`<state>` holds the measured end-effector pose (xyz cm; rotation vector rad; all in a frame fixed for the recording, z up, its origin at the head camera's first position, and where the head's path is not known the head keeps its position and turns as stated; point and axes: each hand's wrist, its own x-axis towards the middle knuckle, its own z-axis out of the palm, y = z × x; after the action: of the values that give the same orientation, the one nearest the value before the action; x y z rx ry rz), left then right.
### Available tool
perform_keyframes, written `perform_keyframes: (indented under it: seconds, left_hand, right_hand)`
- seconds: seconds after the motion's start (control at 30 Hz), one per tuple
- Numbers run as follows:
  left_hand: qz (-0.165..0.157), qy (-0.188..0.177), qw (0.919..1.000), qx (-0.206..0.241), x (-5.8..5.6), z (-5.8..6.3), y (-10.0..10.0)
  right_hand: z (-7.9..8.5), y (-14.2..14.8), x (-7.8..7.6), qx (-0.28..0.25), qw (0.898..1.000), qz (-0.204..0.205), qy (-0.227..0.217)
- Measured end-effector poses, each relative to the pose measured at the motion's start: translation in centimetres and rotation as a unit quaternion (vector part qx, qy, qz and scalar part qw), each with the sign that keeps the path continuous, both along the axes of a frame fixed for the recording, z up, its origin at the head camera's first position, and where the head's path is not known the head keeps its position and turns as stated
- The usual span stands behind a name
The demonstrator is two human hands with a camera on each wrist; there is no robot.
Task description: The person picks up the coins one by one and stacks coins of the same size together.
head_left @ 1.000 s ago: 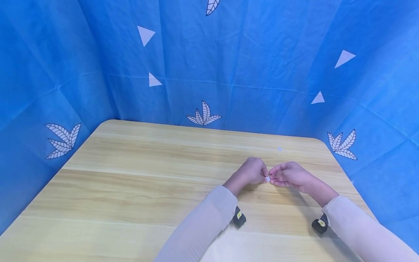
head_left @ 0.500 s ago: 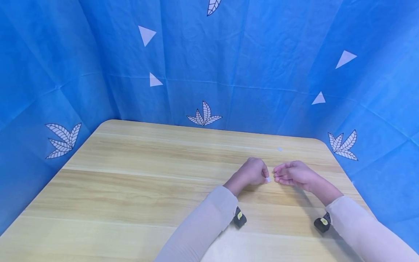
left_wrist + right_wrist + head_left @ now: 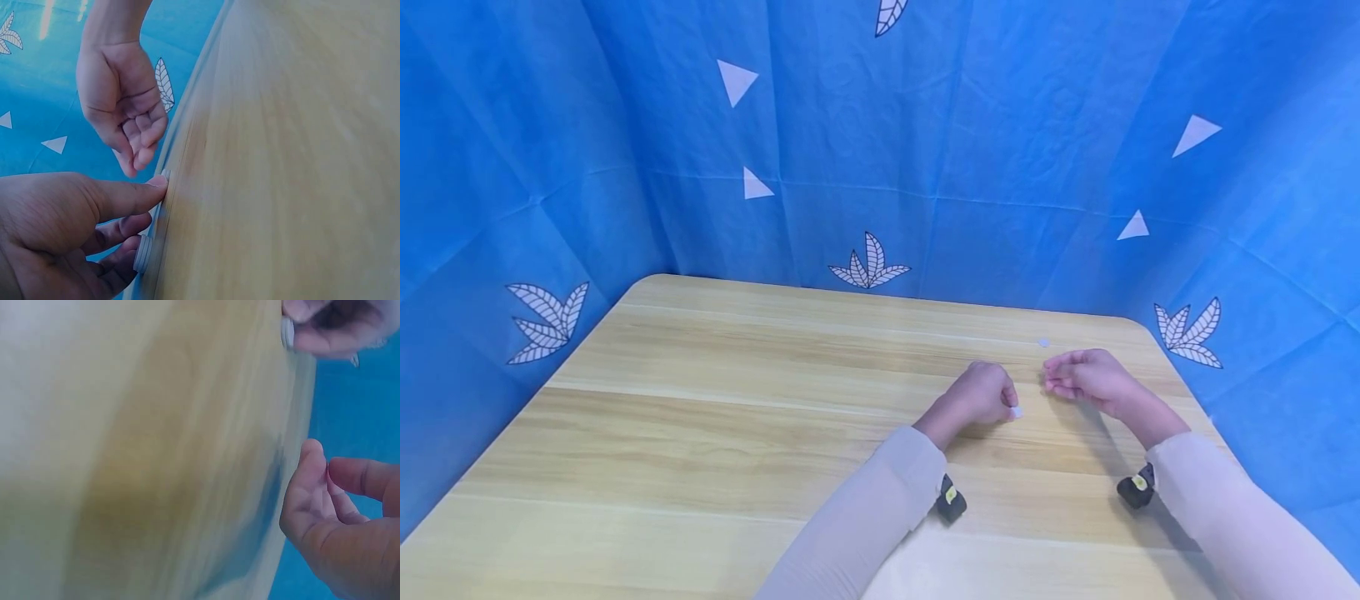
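My left hand (image 3: 981, 392) is low over the wooden tabletop, fingers curled about a short stack of thin white round discs (image 3: 143, 253). In the head view only a small pale edge of that stack (image 3: 1017, 412) shows at the fingertips. Just past the left thumb tip lies a small white piece (image 3: 165, 173); whether the thumb touches it I cannot tell. My right hand (image 3: 1093, 379) hovers to the right and farther back, fingers loosely bent, nothing visible between them. Beyond it a single white disc (image 3: 1043, 342) lies flat near the table's far edge.
The wooden table (image 3: 700, 450) has rounded far corners. Blue cloth (image 3: 1000, 125) with white triangles and leaf prints hangs behind it and along both sides. A black wrist device (image 3: 951, 500) sits under the left sleeve, another (image 3: 1137, 487) under the right.
My right hand has drawn away from the left fingertips, moving right and farther back toward the single disc. The left hand has stayed in place with the stack.
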<state>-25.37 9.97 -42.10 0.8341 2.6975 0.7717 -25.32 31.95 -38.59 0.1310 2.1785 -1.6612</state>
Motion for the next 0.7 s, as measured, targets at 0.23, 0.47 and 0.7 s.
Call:
perform_keyframes:
  seconds: [0.23,0.47,0.7]
  left_hand:
    - [-0.002,0.004,1.0000,0.000,0.1,0.1,0.0]
    - [0.005,-0.008,1.0000,0.003,0.2,0.2,-0.1]
    - [0.003,-0.003,1.0000,0.001,0.3,0.3,-0.1]
  right_hand:
    - [0.0,1.5,-2.1,-0.001,1.000,-0.029,-0.006]
    - [-0.1,2.7,-3.9,-0.001,0.999,-0.036,-0.022]
    - [-0.1,3.1,-5.1,0.014,0.999,-0.035,-0.023]
